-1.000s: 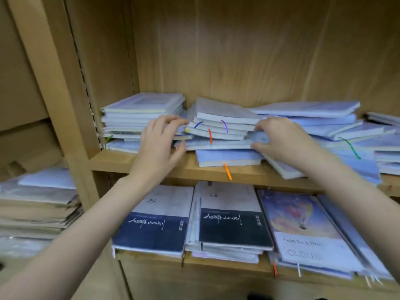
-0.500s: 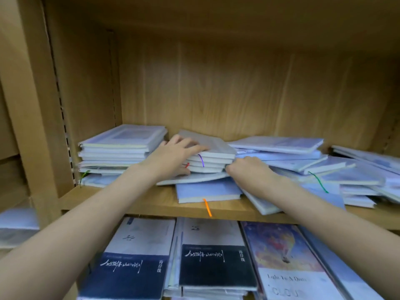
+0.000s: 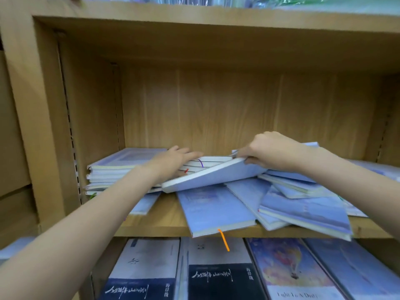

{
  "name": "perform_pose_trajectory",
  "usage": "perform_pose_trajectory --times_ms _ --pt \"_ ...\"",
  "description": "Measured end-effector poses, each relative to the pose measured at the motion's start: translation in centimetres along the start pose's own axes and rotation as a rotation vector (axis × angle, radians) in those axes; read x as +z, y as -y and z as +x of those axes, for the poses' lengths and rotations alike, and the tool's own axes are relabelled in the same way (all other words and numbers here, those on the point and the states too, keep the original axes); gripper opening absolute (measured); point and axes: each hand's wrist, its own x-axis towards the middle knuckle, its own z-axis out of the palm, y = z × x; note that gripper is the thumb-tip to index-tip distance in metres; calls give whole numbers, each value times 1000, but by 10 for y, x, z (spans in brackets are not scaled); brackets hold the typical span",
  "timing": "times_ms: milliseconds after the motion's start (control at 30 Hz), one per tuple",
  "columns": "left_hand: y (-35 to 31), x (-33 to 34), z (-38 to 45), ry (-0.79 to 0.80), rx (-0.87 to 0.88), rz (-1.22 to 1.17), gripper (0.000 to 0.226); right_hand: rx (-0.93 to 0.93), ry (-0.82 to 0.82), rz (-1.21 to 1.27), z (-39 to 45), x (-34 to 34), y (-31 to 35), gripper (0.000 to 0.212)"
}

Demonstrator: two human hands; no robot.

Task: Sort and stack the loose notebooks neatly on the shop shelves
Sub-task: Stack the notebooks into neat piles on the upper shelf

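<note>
Tilted notebook [image 3: 213, 175] is gripped at its raised edge by right hand [image 3: 271, 151], small stack [image 3: 205, 164] beside it steadied under flat left hand [image 3: 173, 159]; likely next: squaring onto that stack.

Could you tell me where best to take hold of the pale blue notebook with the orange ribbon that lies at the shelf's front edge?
Probably by its near edge: the notebook with the orange ribbon lies flat and juts slightly past the shelf lip, so a thumb above and fingers below could pinch it from the front. Its far end is under the tilted notebook.
</note>
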Motion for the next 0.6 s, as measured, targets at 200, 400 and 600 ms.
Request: perform_pose_trajectory --times_ms 200,400,600 --pt "-12 -1 -13 31 -32 -87 55 58 -154 102 -52 26 17 28" --pt "-57 -8 -62 -25 36 -558 36 218 23 531 -84 45 29 38" --pt "-72 15 -76 180 42 -415 60 510 117 761 -111 49 21 50"
